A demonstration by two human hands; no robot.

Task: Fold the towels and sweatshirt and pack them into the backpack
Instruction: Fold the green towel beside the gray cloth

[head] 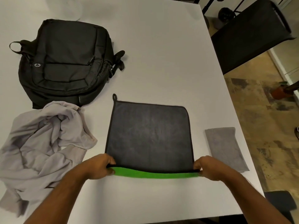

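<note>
A dark grey towel [149,136] with black trim and a green underside lies flat in the middle of the white table [161,54]. My left hand [101,167] pinches its near left corner and my right hand [206,168] pinches its near right corner; the near edge is lifted, showing a green strip. A crumpled light grey sweatshirt [42,143] lies to the left. A black backpack [64,62] lies zipped at the far left. A folded grey towel [225,147] rests by the right table edge.
A black chair [249,34] stands beyond the table's right edge. Patterned flooring and an orange object [279,92] lie to the right. Another dark chair corner [281,202] shows at the lower right.
</note>
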